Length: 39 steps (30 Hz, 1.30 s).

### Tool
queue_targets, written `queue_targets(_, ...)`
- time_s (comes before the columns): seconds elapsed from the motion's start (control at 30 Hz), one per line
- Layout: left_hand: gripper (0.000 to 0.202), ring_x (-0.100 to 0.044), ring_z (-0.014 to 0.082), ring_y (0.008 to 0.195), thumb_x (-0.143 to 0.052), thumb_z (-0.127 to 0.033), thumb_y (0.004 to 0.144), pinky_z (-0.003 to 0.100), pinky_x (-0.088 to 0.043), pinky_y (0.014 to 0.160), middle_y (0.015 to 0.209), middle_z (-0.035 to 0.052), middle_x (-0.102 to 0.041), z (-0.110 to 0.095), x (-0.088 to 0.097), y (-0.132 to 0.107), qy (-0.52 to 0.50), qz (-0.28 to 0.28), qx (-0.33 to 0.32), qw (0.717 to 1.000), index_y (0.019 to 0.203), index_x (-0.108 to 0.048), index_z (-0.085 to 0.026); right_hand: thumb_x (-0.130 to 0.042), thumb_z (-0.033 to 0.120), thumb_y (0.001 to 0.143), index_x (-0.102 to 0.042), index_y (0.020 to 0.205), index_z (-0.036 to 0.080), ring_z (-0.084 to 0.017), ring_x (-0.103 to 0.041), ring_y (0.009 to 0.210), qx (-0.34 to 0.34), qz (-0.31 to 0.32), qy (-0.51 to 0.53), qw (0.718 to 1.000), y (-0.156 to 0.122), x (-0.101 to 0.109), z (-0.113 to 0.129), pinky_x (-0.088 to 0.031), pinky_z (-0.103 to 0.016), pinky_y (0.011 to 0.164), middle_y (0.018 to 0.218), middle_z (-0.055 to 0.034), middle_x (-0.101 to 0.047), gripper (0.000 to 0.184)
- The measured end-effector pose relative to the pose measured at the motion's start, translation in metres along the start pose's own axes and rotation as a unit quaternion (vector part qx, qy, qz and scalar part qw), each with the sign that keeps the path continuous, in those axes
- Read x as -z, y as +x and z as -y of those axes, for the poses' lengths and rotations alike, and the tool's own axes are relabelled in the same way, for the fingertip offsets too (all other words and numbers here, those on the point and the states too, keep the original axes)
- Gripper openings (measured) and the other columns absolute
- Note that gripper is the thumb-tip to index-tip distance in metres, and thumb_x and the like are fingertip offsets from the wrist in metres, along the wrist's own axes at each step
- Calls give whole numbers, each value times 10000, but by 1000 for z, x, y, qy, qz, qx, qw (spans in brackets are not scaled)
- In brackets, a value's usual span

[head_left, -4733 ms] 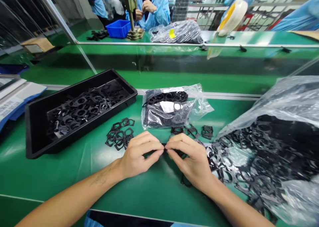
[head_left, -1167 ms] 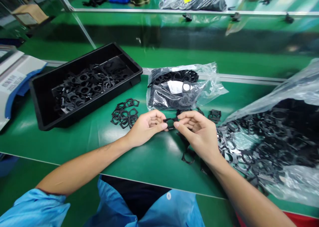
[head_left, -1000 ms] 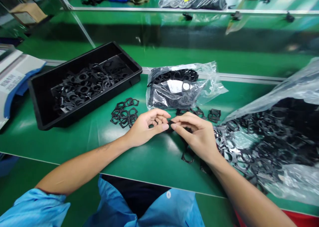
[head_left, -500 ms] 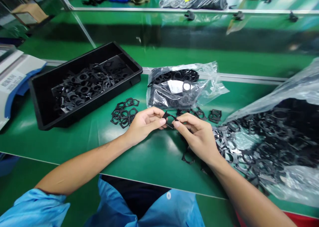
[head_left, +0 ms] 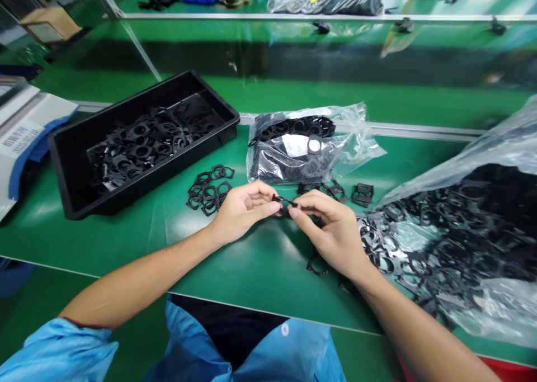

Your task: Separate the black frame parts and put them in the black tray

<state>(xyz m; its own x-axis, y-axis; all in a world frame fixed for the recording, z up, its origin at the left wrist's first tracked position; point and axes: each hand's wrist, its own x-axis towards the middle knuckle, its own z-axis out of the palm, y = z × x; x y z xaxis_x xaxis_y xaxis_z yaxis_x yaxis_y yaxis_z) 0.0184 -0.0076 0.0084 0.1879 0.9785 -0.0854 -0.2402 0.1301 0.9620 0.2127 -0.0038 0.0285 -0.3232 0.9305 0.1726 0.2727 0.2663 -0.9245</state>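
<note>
Between my two hands I hold one black plastic ring frame (head_left: 286,201), turned nearly edge-on to the camera. My left hand (head_left: 244,207) pinches its left end between thumb and fingers, and my right hand (head_left: 329,222) pinches the right end. Left of my left hand lies a small group of similar ring frames (head_left: 208,189) on the green table (head_left: 251,276). A single loose ring frame (head_left: 318,265) rests below my right hand. More frames lie behind the right hand, partly covered by it.
A black tray (head_left: 146,189) full of such parts stands at the left. Behind my hands lies a clear bag of parts (head_left: 293,147). At the right, an opened plastic bag (head_left: 495,147) spills a large heap of frames (head_left: 453,248). A white and blue device (head_left: 29,130) sits far left.
The ring frame between my fingers has tilted from showing its opening to nearly edge-on. Both hands stay in almost the same place.
</note>
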Motion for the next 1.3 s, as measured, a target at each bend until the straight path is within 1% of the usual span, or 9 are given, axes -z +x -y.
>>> queue_targets(0.17,394,-746,161,730,-898,-418,706,293,-638,745,800,42,-760,1,0,0,-45,3,34,998,859,-680,-128,-713,375,902,-716,839,215,-178,-637,763,-23,-6,39,999,0,-1,2,-518,-296,702,838,-47,-681,172)
queue_targets(0.33,373,-736,151,673,-910,-384,694,274,-633,689,777,46,-770,1,0,-1,-48,-12,34,998,842,-690,-121,-755,486,849,-720,798,201,-169,-626,755,-93,66,166,980,4,1,5,-518,-281,693,831,-40,-669,292)
queue_targets(0.43,352,-727,149,657,-910,-370,694,273,-625,678,756,42,-766,1,0,-1,-37,-18,35,999,838,-709,-119,-725,515,872,-712,772,195,-167,-606,747,-96,82,153,980,4,2,8,-508,-278,697,796,-35,-642,335)
queue_targets(0.63,338,-739,169,712,-929,-368,658,312,-631,749,795,53,-784,-1,1,0,-46,-29,39,998,824,-764,-124,-693,555,889,-701,778,198,-177,-618,757,-84,56,120,988,3,1,8,-516,-281,705,796,-44,-647,374)
queue_targets(0.87,353,-758,203,735,-925,-387,665,343,-633,765,795,82,-788,-3,4,2,-53,25,83,995,850,-795,-117,-782,507,823,-708,752,186,-159,-638,608,-110,19,136,984,2,1,6,-534,-279,636,657,-20,-687,337)
queue_targets(0.97,344,-752,192,731,-931,-373,658,317,-615,753,797,72,-778,-4,7,2,-49,44,95,993,837,-781,-120,-801,470,808,-725,747,186,-156,-652,615,-116,9,142,983,2,1,6,-538,-272,626,684,-24,-709,300)
queue_targets(1.13,325,-720,161,731,-909,-353,695,262,-561,719,787,55,-750,-4,11,3,-30,110,104,988,856,-742,-126,-818,475,783,-745,731,187,-149,-649,626,-147,27,161,976,4,3,9,-544,-272,641,700,-22,-713,301)
queue_targets(1.2,306,-714,153,746,-899,-346,707,258,-560,736,787,45,-742,-4,9,4,-33,103,92,990,840,-725,-131,-822,476,776,-739,712,186,-145,-634,628,-150,31,165,974,5,3,10,-532,-269,641,689,-17,-698,308)
queue_targets(1.3,298,-707,145,743,-889,-343,715,264,-568,763,794,39,-740,-4,6,3,-37,64,64,995,844,-721,-133,-794,434,804,-721,674,180,-136,-592,638,-135,28,153,979,6,2,9,-488,-261,630,689,-15,-672,295)
